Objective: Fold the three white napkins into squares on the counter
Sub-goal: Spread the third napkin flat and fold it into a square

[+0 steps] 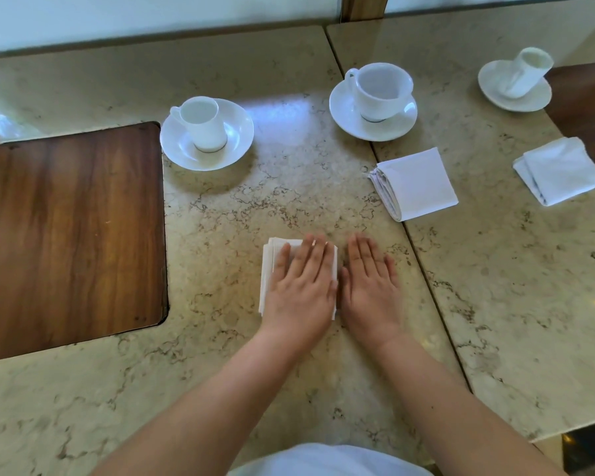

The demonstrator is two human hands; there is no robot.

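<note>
Last fold is being pressed down. Left hand (pixel 298 286) lies flat, fingers straight and together, palm down on the third napkin (pixel 268 269), which sits on the marble counter (pixel 220 218) right in front of the person. Nothing is gripped; it just presses. The napkin shows as a small layered square; its left and top edges stick out from under the hand, with stacked layers visible at the left edge.

Right hand (pixel 370 280) is also flat and open, fingers straight, resting on bare counter just beside the napkin's right edge. It holds nothing. Can't tell whether its thumb touches the cloth.

The other two napkins are already squares: one folded napkin (pixel 416 182) sits across the counter seam, near the wide cup and saucer (pixel 373 101); the second folded napkin (pixel 560 170) is further right near the counter edge, looser in its layers.

Judgement: the task looks nearly complete, this being the flattening step on napkin three.

Next move probably calls for:
- lifting the left hand straight up so the layers don't shift
- checking that the corners line up; the left-edge layers look slightly staggered
- squaring them with fingertips if needed

Also on the counter: small cup on saucer (pixel 207 132) top left, an inset wooden panel (pixel 73 228) far left, and a tipped cup on a saucer (pixel 516 80) top right.
</note>
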